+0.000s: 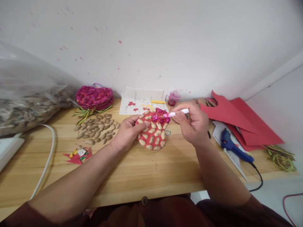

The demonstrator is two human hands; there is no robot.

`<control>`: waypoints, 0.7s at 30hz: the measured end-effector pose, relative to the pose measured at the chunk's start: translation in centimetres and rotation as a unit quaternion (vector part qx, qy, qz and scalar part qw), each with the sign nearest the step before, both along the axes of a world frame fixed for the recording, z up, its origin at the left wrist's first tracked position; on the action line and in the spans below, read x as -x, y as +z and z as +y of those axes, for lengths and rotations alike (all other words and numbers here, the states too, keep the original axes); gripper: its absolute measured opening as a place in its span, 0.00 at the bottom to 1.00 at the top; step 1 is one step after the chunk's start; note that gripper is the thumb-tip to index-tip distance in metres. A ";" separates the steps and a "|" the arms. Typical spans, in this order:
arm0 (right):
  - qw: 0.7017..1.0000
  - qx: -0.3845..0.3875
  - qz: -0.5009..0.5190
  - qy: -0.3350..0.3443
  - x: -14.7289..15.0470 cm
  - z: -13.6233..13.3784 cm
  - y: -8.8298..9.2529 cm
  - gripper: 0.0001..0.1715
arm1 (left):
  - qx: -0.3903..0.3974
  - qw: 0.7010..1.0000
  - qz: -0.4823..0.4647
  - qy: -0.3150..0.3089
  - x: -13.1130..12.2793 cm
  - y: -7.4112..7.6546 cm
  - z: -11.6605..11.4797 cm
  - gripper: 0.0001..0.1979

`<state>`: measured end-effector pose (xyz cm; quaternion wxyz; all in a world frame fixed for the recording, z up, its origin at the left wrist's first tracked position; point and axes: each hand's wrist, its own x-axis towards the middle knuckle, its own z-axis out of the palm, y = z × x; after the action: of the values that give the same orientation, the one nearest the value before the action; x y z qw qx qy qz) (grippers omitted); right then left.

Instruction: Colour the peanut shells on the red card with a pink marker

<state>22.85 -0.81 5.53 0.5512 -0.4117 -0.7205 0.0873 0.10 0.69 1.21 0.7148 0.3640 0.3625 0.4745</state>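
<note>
The table (175, 176) is pale wood, smooth with a soft sheen. The disc (154, 136) looks like matt red card, roughened by peanut shells (157, 132) and glossy where pink paint (155, 118) coats them. The brush (183, 111) has a smooth, plastic-looking handle. Near the table's right edge, the glue gun (234, 148) is smooth blue plastic, the sheets (254, 118) matt red paper. At the left edge, the bag (26, 91) is thin, crinkled plastic.
</note>
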 end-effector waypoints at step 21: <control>0.995 -0.074 -0.055 -0.025 0.1 -0.1 0.4 0.05 | 0.035 0.999 -0.020 0.002 -0.1 0.7 0.0 0.20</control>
<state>22.77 -0.93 5.96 0.5420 -0.3916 -0.7436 -0.0031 0.22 0.67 1.94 0.7334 0.3288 0.3648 0.4700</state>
